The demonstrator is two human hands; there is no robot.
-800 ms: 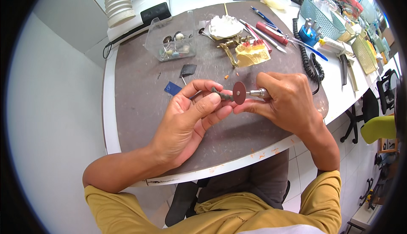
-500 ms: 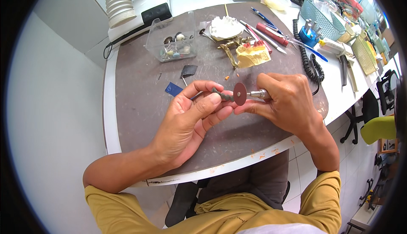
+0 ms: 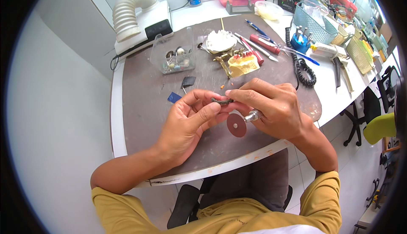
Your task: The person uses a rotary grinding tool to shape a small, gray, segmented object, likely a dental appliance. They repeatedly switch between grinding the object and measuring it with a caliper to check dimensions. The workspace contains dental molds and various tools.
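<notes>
Between the thumb and fingers of my left hand is a small, dark grey-green, bumpy curved piece, perhaps a dental casting. My right hand grips a rotary handpiece, whose metal nose points left and carries a thin red-brown cutting disc. The disc hangs below the small piece, apart from it. The right thumb and index finger reach the piece's right end and appear to touch it. Beyond my hands stand a yellow dental cast with red on top and a brass-coloured articulator.
A clear box of polishing tips sits at the back left, before a suction hose. A white plaster model, pencils and a red tube lie behind. A coiled black cord and blue basket are to the right.
My right hand has tipped the handpiece, so the disc has dropped from beside the small piece to below it. Its thumb and index finger have come to the piece. The view has shifted slightly.
</notes>
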